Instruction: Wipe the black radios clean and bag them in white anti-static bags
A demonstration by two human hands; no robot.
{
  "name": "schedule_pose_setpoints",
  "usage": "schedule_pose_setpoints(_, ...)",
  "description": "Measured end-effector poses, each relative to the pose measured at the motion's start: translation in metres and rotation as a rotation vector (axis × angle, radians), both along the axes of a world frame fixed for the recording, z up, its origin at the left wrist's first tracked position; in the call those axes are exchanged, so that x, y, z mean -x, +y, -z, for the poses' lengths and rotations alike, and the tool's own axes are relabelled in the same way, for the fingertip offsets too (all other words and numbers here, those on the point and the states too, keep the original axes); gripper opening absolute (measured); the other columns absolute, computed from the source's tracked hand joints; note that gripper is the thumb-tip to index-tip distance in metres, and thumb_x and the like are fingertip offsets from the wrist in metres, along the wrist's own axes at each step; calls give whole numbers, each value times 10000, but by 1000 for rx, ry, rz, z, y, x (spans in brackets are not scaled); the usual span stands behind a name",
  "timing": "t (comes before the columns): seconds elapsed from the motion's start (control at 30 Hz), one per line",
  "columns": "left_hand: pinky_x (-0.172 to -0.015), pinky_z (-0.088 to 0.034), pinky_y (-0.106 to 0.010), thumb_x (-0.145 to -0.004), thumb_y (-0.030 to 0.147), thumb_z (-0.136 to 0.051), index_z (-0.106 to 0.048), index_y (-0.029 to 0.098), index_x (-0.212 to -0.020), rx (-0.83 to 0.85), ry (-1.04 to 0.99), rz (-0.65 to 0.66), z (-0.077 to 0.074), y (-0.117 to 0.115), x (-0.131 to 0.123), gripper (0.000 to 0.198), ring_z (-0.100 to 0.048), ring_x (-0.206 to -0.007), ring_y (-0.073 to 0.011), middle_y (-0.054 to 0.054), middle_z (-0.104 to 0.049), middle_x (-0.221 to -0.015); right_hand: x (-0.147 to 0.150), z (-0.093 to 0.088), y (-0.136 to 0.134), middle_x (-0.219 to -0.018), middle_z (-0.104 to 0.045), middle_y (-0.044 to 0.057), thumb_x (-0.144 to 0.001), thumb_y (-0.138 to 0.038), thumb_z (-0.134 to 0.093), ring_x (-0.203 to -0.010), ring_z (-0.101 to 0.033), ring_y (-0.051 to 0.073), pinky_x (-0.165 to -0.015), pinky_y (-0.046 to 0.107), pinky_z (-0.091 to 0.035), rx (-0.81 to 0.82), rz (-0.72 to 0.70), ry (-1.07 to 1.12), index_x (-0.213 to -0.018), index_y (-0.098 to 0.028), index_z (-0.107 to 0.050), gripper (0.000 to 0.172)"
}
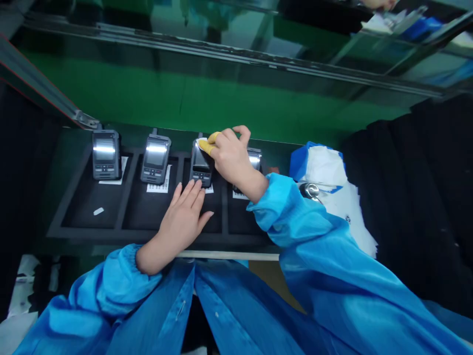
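Note:
A handheld radio (201, 165) with a stub antenna and a dark screen lies in the third compartment of a black tray (127, 197). My right hand (233, 155), with yellow finger cots on its fingers, presses a small white wipe (202, 141) against the top of that screen. Fingers outstretched, my left hand (184, 212) rests at the radio's lower edge and holds nothing. To the left lie a second radio (155, 159) and, at the end, a third radio (106, 155). One more radio (254, 157) is partly hidden behind my right wrist.
Printed white labels (158, 185) stick out from under the radios. A small white piece (98, 211) lies in the left compartment. On the right are a blue packet of white wipes (323, 165), a shiny metal object (311, 190) and a paper stack (347, 217). A metal-edged glass panel (229, 52) spans the back.

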State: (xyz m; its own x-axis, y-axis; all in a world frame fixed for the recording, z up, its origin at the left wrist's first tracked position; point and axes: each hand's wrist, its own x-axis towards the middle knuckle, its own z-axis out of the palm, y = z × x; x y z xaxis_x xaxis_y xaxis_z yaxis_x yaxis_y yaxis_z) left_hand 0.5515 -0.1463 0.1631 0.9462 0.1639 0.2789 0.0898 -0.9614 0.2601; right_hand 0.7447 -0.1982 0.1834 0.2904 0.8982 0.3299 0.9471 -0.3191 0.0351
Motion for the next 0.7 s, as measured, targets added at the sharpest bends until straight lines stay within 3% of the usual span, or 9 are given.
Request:
schedule_pose_setpoints(0.2, -1146, -351, -539, -960, 292, -421, -557, 27, -1296, 43, 48, 7, 4, -3, 0, 449, -455, -1366, -325, -228, -541, -1398, 16, 5, -11, -898, -637, -14, -988, -211, -419, -970, -430, 160, -988, 421, -165, 84, -326, -112, -965, -256, -688, 273)
schedule_pose_setpoints(0.37, -1132, -380, -518, -950, 255, -426, -590, 24, -1257, -1, 36, 2, 1, -3, 0, 418, -474, -1351, -327, -228, -531, -1409, 6, -4, 2, -985, -663, 4, -1019, -217, -305, -1009, -447, 172, -984, 453, -154, 79, -79, -162, -1023, -249, -691, 387)
schedule_pose_setpoints(0.53, -1115, -407, -509, -944, 251, -433, -590, 7, -1253, -2, 11, 2, 0, -4, 0, 424, -506, -1324, -324, -227, -576, -1362, 17, -3, -15, -939, -689, -21, -994, -218, -397, -946, -479, 156, -942, 425, -204, 170, -296, -129, -965, -271, -706, 315)
schedule_pose_setpoints(0.7, -1096, -427, -513, -949, 240, -410, -606, -4, -1226, -20, 3, 8, -2, -3, 0, 418, -521, -1307, -338, -234, -563, -1372, -5, -1, -17, -1009, -676, -4, -998, -179, -341, -1003, -477, 178, -972, 464, -182, 68, -68, -71, -1081, -310, -690, 383)
